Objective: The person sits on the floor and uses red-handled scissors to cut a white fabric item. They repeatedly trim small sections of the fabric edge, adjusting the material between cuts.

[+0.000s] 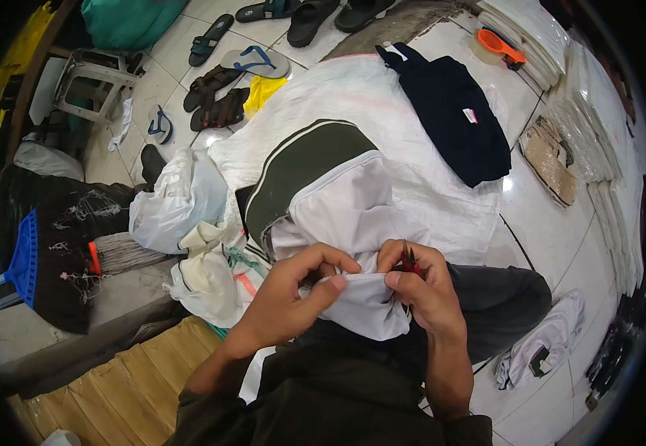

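1. The cloth point(364, 316) lies bunched over the person's lap, its green panel point(315, 160) spread forward onto the white sheet point(442, 215). If a knee shifts, I'd expect the folds to slide and the edge to be lost.
2. The left hand point(300, 282) pinches that edge between thumb and forefinger. Too hard a pull could stretch or pucker the fabric.
3. The right hand point(433, 297) pinches the same edge close by, with red snips point(410, 264) tucked in its fingers. The points stick up bare, so a careless turn might nick cloth or skin.
4. Divided between two things, that right grip could let the snips drop.
5. The panel's left border looks frayed; rubbing could loosen more threads.
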Demonstrator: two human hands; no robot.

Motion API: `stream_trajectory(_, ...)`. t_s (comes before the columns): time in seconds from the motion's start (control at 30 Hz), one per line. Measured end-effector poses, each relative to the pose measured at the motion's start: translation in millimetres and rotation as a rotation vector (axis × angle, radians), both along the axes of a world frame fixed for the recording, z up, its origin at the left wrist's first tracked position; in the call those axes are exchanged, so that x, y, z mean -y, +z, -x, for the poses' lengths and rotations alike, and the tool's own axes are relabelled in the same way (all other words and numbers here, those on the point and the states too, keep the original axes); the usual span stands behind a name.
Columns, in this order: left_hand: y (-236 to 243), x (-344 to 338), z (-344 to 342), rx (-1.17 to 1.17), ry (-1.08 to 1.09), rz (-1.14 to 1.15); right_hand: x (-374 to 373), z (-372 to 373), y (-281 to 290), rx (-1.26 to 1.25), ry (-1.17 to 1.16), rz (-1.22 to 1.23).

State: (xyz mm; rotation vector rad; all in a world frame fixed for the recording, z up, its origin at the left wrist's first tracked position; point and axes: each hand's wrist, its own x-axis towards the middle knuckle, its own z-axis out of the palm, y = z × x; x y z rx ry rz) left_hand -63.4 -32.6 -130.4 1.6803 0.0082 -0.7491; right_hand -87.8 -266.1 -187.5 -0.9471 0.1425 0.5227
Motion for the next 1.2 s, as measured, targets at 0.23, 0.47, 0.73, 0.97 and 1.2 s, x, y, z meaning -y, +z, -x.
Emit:
stream_trajectory(0.23,8,8,-5,0.105,-0.151,-0.163,-1,-1,-3,0.018,0.058,0.051)
stream_trajectory(0.47,10,15,-4,0.174,-0.108,-0.105,2,1,-4,0.072,0.001,0.168)
stream_trajectory(0.73,9,17,0,0.055,-0.02,-0.086,-25,20,28,0.406,-0.387,1.036)
stream_trajectory(0.97,8,18,-1,0.03,-0.007,-0.031,-41,43,32,0.731,-0.482,1.345)
stream_trajectory(1.2,10,17,1,0.029,-0.004,-0.022,-47,44,27,0.751,-0.481,1.376)
